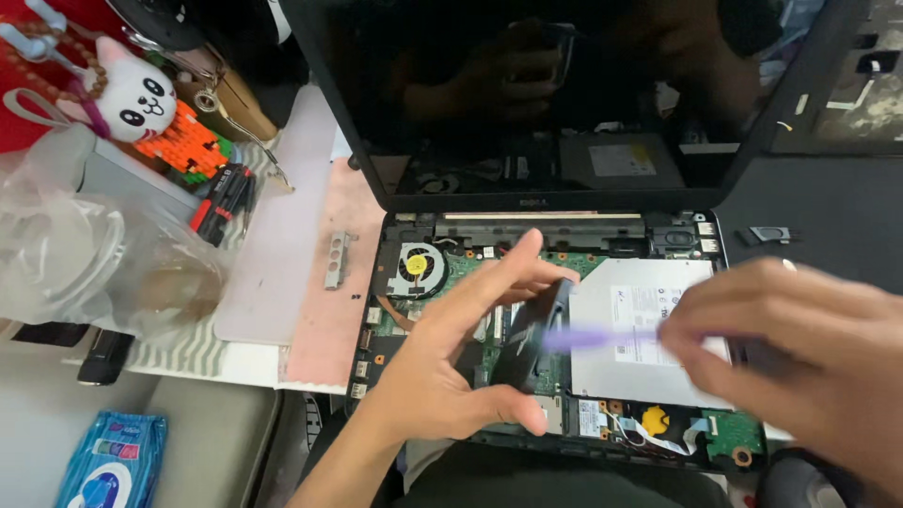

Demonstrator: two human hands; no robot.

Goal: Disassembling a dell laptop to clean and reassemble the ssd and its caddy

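Note:
An opened black laptop [404,193] lies in front of me with its green circuit board [475,268], round cooling fan [419,264] and silver optical drive [649,376] exposed. My left hand [451,357] holds a dark flat part [536,339] upright on its edge over the middle of the board, thumb at its near end and fingers along its far side. My right hand [800,348] grips a thin purple tool [597,337], blurred, with its tip against that part.
A small metal bracket [337,260] and tiny screws lie on a pink mat [324,310] left of the laptop. Farther left are red-handled screwdrivers [221,202], a clear plastic bag [85,254], a white plush toy [139,94] and a blue wipes pack [111,466].

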